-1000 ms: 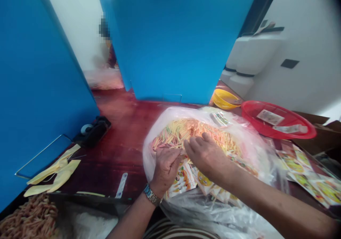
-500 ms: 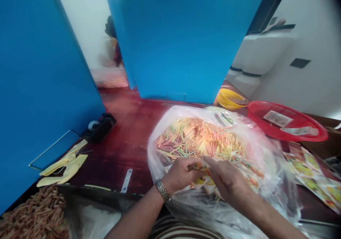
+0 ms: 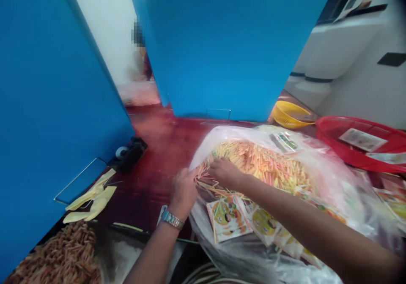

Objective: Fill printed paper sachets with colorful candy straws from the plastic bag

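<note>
A large clear plastic bag (image 3: 203, 146) lies open on the dark red table, holding a heap of thin sticks (image 3: 260, 161) in pink, yellow, orange and green. My left hand (image 3: 184, 193), with a metal-band watch on its wrist, grips the bag's left rim; its fingertips are partly blurred. Inside the bag, my right hand (image 3: 225, 173) reaches to the left part of the heap, its fingers curled down on some sticks. Below it lies a small printed packet (image 3: 228, 218), with several similar packets (image 3: 264, 225) beside it, partly under my right forearm.
A red basket (image 3: 330, 142) with packets and a yellow basket (image 3: 288, 115) stand at the right. Blue panels (image 3: 234, 51) rise behind the table. At left are a black tape dispenser (image 3: 133, 153), yellow strips (image 3: 91, 199) and a brown heap of short pieces (image 3: 63, 258). A person is partly visible far behind.
My hands were together over a small packet and have parted. The left moved to the bag's left rim, the right into the sticks. A packet now shows in the bag. The view has shifted.
</note>
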Action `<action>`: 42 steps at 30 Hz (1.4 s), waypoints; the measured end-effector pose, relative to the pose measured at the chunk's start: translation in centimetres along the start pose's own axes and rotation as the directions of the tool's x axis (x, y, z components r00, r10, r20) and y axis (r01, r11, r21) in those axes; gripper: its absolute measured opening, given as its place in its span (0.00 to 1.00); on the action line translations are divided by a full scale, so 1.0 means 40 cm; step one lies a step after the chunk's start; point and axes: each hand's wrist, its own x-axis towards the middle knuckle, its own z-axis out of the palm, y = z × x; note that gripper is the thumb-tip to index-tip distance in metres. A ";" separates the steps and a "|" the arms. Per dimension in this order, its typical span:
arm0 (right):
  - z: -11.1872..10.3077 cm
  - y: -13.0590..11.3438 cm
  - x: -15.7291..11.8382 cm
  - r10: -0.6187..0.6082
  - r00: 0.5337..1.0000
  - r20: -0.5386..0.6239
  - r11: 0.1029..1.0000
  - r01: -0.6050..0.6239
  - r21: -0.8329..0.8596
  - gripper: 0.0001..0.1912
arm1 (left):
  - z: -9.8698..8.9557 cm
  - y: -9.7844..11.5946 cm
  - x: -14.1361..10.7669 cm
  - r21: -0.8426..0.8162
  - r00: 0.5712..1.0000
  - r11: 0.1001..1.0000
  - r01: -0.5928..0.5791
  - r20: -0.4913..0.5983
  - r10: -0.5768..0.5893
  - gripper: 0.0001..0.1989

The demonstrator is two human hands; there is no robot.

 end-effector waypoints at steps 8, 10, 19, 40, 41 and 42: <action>0.068 0.002 0.212 -0.172 0.983 0.070 0.984 0.168 0.058 0.09 | 0.025 -0.004 0.000 -0.008 0.999 1.000 0.005 -0.037 -0.005 0.22; 0.070 0.004 0.205 -0.180 0.982 0.062 0.982 0.175 0.074 0.10 | 0.024 -0.005 -0.001 -0.009 0.999 1.000 0.005 -0.043 -0.005 0.22; 0.023 0.053 0.129 -0.140 0.990 0.019 0.955 0.130 0.267 0.08 | 0.007 -0.018 -0.006 -0.001 0.998 0.998 0.057 -0.008 -0.057 0.20; -0.061 -0.035 -0.167 0.460 0.882 -0.106 0.670 -0.266 0.693 0.38 | 0.062 0.216 0.011 -0.795 0.884 -0.386 0.467 0.413 0.218 0.17; -0.072 -0.038 -0.170 0.452 0.887 -0.092 0.697 -0.287 0.657 0.40 | 0.063 0.219 0.009 -0.802 0.878 -0.360 0.477 0.422 0.225 0.17; -0.083 -0.041 -0.171 0.452 0.888 -0.080 0.724 -0.313 0.615 0.41 | 0.065 0.222 0.006 -0.807 0.871 -0.334 0.488 0.430 0.237 0.16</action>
